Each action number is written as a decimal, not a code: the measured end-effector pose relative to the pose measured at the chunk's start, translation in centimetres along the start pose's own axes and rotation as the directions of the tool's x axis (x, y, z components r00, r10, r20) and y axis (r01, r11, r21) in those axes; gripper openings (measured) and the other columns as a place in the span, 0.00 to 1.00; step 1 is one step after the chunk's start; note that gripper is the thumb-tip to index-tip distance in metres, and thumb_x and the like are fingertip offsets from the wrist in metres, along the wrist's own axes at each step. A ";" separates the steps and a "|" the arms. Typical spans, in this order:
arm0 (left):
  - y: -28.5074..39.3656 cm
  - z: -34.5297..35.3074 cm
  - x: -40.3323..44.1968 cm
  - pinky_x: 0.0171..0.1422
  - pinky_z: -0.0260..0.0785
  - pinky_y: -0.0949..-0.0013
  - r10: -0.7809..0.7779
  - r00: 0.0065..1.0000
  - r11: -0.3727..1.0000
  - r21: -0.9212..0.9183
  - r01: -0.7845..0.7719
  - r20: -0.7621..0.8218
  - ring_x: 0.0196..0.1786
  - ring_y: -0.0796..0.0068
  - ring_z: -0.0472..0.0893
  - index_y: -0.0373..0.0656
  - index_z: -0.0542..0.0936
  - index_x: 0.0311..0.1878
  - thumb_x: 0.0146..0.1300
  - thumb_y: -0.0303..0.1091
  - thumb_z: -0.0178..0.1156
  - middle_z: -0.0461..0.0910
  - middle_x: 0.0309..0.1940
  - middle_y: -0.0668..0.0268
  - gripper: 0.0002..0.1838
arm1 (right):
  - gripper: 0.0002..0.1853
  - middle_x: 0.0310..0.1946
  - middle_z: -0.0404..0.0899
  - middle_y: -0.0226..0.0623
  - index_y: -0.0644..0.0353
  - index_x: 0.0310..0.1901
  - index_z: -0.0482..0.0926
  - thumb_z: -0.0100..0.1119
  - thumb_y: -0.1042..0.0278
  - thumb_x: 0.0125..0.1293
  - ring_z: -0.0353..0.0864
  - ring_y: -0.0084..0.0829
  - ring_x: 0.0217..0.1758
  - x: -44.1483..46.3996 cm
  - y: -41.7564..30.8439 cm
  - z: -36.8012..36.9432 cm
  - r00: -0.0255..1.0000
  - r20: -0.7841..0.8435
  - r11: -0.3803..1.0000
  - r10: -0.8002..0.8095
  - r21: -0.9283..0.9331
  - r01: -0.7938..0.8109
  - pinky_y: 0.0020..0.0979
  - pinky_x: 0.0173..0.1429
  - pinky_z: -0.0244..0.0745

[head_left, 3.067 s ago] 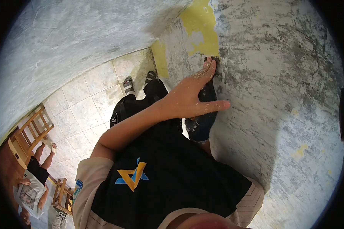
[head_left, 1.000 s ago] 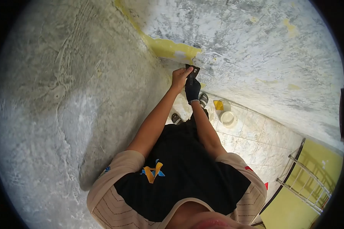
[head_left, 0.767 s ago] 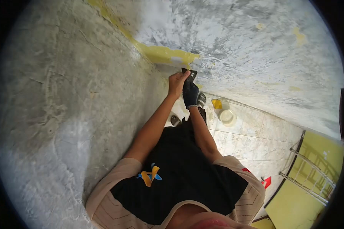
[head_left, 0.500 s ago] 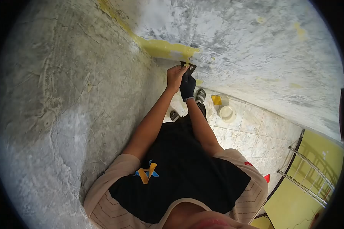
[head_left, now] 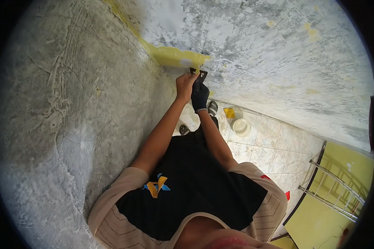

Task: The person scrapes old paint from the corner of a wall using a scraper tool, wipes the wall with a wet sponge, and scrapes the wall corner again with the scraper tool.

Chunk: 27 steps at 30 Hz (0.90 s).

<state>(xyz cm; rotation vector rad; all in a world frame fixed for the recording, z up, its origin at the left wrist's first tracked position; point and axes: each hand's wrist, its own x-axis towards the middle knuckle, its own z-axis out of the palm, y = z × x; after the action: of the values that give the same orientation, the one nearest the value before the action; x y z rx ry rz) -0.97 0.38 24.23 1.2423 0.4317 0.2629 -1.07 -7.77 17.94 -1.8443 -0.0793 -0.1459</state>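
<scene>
My right hand [head_left: 200, 97], in a black glove, is wrapped round the handle of a dark, paint-stained scraper [head_left: 202, 76]. My bare left hand [head_left: 184, 86] is beside it, its fingers closed against the scraper's blade end. The blade is by the lower edge of a yellow paint strip [head_left: 174, 57] low on the grey, patchy wall [head_left: 257, 58]. Whether the blade's edge touches the wall is hard to make out.
A rough grey wall [head_left: 70, 91] rises close on my left. On the tiled floor [head_left: 268, 130] stand a white bucket [head_left: 241, 127] and a yellow piece [head_left: 229, 113], near my sandalled feet. A metal ladder-like frame [head_left: 332, 186] is at the lower right.
Both hands and the scraper appear slightly further left in view, as do the bucket and feet, so the camera has shifted a little. The grip looks the same.
</scene>
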 end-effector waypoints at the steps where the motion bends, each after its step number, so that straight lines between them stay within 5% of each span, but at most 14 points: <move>1: 0.3 -0.2 -0.1 0.42 0.65 0.77 0.033 0.999 0.997 0.076 -0.034 0.021 0.35 0.87 0.74 0.36 0.86 0.37 0.68 0.32 0.67 0.82 0.32 0.74 0.08 | 0.18 0.27 0.82 0.57 0.65 0.37 0.84 0.53 0.59 0.76 0.82 0.56 0.31 -0.4 -0.5 -0.3 1.000 0.005 1.000 0.007 -0.003 -0.007 0.47 0.34 0.71; 4: 0.7 0.6 -0.9 0.43 0.66 0.77 0.072 0.997 0.984 -0.162 -0.071 -0.001 0.36 0.87 0.75 0.35 0.85 0.35 0.69 0.31 0.65 0.82 0.32 0.73 0.09 | 0.18 0.28 0.81 0.57 0.65 0.37 0.84 0.53 0.58 0.75 0.82 0.57 0.32 -0.3 -1.7 -1.0 0.994 0.083 0.993 0.067 -0.100 -0.059 0.48 0.34 0.71; 7: 1.2 0.7 -0.8 0.43 0.66 0.76 0.071 0.997 0.989 -0.126 -0.074 -0.028 0.36 0.87 0.75 0.35 0.85 0.34 0.69 0.30 0.65 0.82 0.32 0.73 0.09 | 0.20 0.27 0.81 0.57 0.65 0.36 0.84 0.52 0.56 0.76 0.82 0.57 0.32 0.6 -3.2 -1.5 0.993 0.109 0.987 0.053 -0.156 -0.035 0.49 0.34 0.71; 9: 3.9 1.1 0.0 0.42 0.66 0.76 0.078 0.997 0.988 -0.132 -0.079 -0.013 0.36 0.87 0.75 0.35 0.85 0.33 0.69 0.31 0.65 0.82 0.32 0.73 0.10 | 0.23 0.25 0.80 0.58 0.66 0.33 0.83 0.52 0.54 0.76 0.81 0.58 0.30 2.0 -5.8 -2.0 0.991 0.086 0.980 -0.105 -0.162 0.118 0.49 0.33 0.70; 16: 4.8 1.3 -0.7 0.43 0.67 0.75 0.079 0.995 0.981 -0.173 -0.087 -0.056 0.36 0.86 0.76 0.36 0.87 0.40 0.68 0.33 0.68 0.84 0.36 0.71 0.09 | 0.24 0.24 0.79 0.59 0.70 0.30 0.81 0.53 0.56 0.76 0.80 0.58 0.27 1.2 -7.5 -1.1 1.000 0.027 1.000 0.013 0.022 -0.014 0.49 0.31 0.68; 18: 5.9 1.7 -0.9 0.38 0.62 0.75 0.067 0.995 0.982 -0.170 -0.079 -0.076 0.34 0.87 0.71 0.37 0.83 0.31 0.67 0.29 0.66 0.79 0.29 0.75 0.08 | 0.22 0.25 0.80 0.59 0.71 0.33 0.82 0.55 0.57 0.76 0.80 0.55 0.28 1.0 -6.1 -0.6 0.998 0.054 1.000 0.023 0.000 -0.023 0.47 0.32 0.69; 21: 4.9 1.3 -1.2 0.38 0.62 0.75 0.070 0.994 0.998 0.001 -0.070 -0.086 0.33 0.86 0.72 0.37 0.82 0.31 0.67 0.29 0.65 0.79 0.29 0.75 0.09 | 0.19 0.27 0.80 0.60 0.70 0.36 0.82 0.55 0.58 0.76 0.80 0.55 0.29 0.5 -4.8 -0.3 0.999 0.042 0.998 -0.007 0.061 0.005 0.46 0.34 0.71; 24: 0.2 -0.4 -0.5 0.38 0.62 0.75 0.102 0.994 0.994 -0.026 -0.104 -0.049 0.33 0.86 0.72 0.36 0.81 0.30 0.68 0.30 0.64 0.79 0.28 0.75 0.10 | 0.18 0.26 0.81 0.58 0.68 0.38 0.83 0.55 0.58 0.75 0.81 0.56 0.30 -0.3 -3.7 -0.4 0.997 0.012 0.993 -0.074 0.098 0.072 0.47 0.35 0.71; 27: 0.2 0.6 -1.7 0.41 0.64 0.75 0.063 0.994 0.996 -0.064 -0.069 -0.092 0.35 0.85 0.73 0.34 0.84 0.36 0.69 0.30 0.63 0.80 0.31 0.75 0.08 | 0.19 0.27 0.82 0.56 0.67 0.39 0.83 0.54 0.57 0.75 0.83 0.55 0.32 -0.8 -1.9 -1.0 0.990 0.108 0.994 0.088 0.061 -0.095 0.46 0.36 0.73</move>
<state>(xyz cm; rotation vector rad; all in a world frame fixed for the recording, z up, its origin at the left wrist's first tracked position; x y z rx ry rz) -2.25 -0.76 24.91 1.1837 0.4561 0.3883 -2.21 -8.15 19.92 -1.7857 -0.0720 0.0177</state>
